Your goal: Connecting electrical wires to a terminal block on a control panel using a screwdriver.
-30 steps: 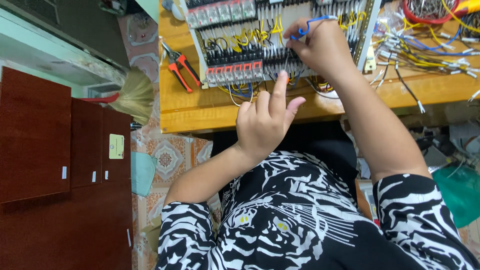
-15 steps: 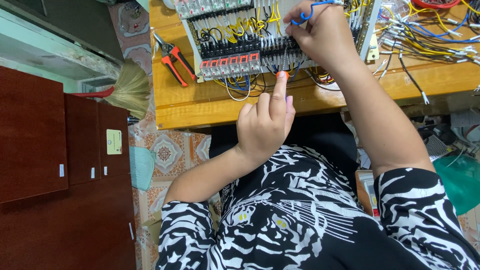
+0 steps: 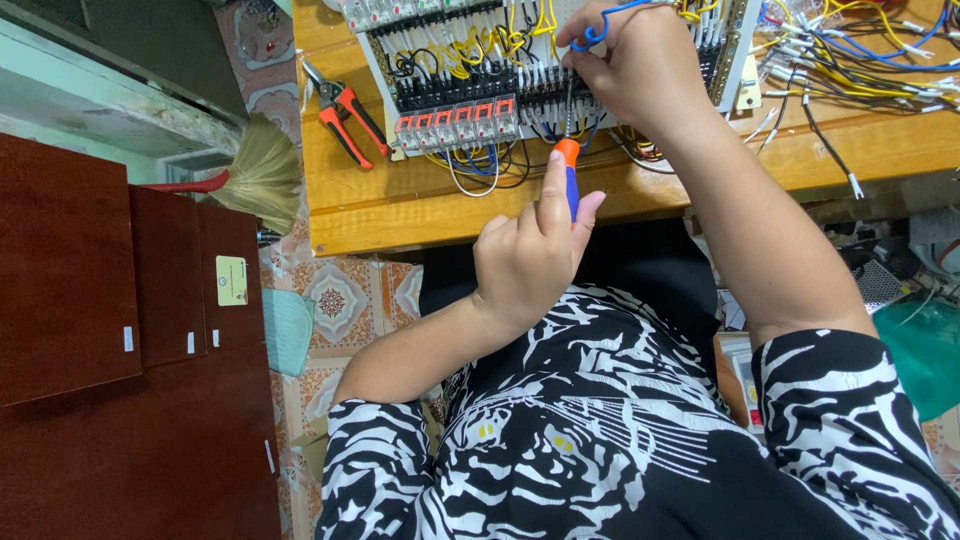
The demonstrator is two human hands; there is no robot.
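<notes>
Two hands at work on one wiring panel (image 3: 420, 60), which lies on a wooden bench (image 3: 400, 205).

Item: left hand (image 3: 530, 255), closed around a screwdriver (image 3: 568, 165) with a blue and orange handle; the shaft points up into a row of terminals beside the orange-tagged relays (image 3: 455, 118).

Item: right hand (image 3: 630, 60), pinching a blue wire (image 3: 605, 20) at the same terminal row, fingers curled over the spot. Whether the wire end is already seated cannot be told, since the hand hides it.

Item: red-handled pliers (image 3: 345, 115), lying on the bench just beside the panel's left edge, untouched.

Item: loose bundle of yellow, blue and white wires (image 3: 850, 60), spread on the bench to the right of the panel.

Item: straw hand broom (image 3: 255, 180), near the bench corner; dark red cabinet (image 3: 100, 300) further left.

Risk, as a judgement: the screwdriver tip could slip off the small screw and jab the right fingers close by, or nick neighbouring wires, because the terminals are crowded. A loosely pinched wire could also pull free before it is clamped.
</notes>
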